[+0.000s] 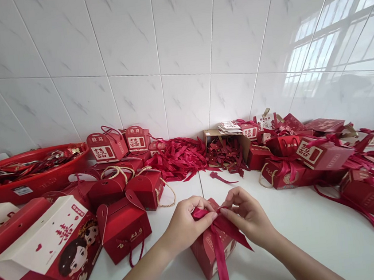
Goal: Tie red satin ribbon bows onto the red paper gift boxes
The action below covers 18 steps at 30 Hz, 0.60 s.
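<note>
A small red gift box (202, 256) stands on the white table at the front centre, with a dark red ribbon (220, 256) on its top. One ribbon tail hangs down the front of the box and another points to the right. My left hand (190, 222) pinches the ribbon at the left of the bow, thumb and fingers together. From the right, my right hand (246, 214) pinches the ribbon close to the knot, its fingers curled. The knot itself is partly hidden by the fingertips.
Red boxes (125, 224) and a red basin (43, 175) of shiny packets stand at the left. Behind lie a heap of ribbons (184, 158) and an open carton (246, 145) of dark red pieces. Ribboned boxes (325, 152) are piled at the right. A tiled wall (180, 47) rises behind.
</note>
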Each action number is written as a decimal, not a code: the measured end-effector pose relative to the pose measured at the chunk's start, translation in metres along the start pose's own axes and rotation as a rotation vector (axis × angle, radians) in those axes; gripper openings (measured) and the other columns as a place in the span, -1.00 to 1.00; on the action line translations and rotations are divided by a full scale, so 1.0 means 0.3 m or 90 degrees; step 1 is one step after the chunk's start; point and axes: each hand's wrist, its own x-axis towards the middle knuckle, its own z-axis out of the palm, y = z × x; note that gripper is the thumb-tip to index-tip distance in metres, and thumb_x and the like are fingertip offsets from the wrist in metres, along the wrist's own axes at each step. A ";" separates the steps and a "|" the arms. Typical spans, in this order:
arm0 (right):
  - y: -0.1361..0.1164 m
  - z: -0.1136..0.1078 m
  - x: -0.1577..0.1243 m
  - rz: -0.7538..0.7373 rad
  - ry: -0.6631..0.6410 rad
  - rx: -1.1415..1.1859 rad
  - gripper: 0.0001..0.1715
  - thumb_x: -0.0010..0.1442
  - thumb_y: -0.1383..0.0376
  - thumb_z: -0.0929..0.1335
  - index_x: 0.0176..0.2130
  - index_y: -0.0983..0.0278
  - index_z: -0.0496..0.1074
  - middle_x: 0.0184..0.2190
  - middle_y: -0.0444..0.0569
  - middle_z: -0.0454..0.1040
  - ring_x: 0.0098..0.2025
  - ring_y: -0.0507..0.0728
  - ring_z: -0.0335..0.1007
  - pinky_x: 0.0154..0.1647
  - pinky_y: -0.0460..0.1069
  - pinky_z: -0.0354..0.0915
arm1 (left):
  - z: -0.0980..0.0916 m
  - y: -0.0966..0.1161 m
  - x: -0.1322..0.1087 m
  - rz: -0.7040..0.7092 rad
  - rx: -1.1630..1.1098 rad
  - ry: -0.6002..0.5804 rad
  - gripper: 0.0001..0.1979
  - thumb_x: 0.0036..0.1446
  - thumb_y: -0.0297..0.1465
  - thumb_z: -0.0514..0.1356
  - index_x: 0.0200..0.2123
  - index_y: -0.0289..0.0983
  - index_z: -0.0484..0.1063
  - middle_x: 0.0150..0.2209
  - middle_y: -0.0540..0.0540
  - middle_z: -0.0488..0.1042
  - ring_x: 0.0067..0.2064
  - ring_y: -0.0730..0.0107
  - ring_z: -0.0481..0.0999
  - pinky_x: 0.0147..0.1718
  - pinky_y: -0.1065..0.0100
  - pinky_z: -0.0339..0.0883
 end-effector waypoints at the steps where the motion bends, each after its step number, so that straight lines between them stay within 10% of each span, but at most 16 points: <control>1: -0.003 -0.003 0.003 0.015 0.003 0.017 -0.74 0.16 0.16 0.36 -0.31 0.21 0.20 -0.44 -0.14 0.36 -0.45 0.00 0.31 -0.48 -0.09 0.27 | 0.000 -0.002 0.001 -0.002 -0.001 -0.003 -0.90 0.05 -0.37 0.19 -0.46 -0.26 0.40 -0.38 -0.06 0.50 -0.31 0.34 0.46 -0.25 0.33 0.33; 18: 0.003 -0.063 0.037 0.095 -0.058 0.073 -0.67 0.09 0.13 0.42 -0.20 0.25 0.35 -0.40 -0.10 0.38 -0.33 0.03 0.33 -0.28 -0.04 0.30 | -0.005 -0.008 0.011 -0.036 -0.071 -0.004 -0.82 0.03 -0.28 0.25 -0.44 -0.29 0.45 -0.23 -0.15 0.55 -0.11 0.19 0.49 -0.12 0.23 0.34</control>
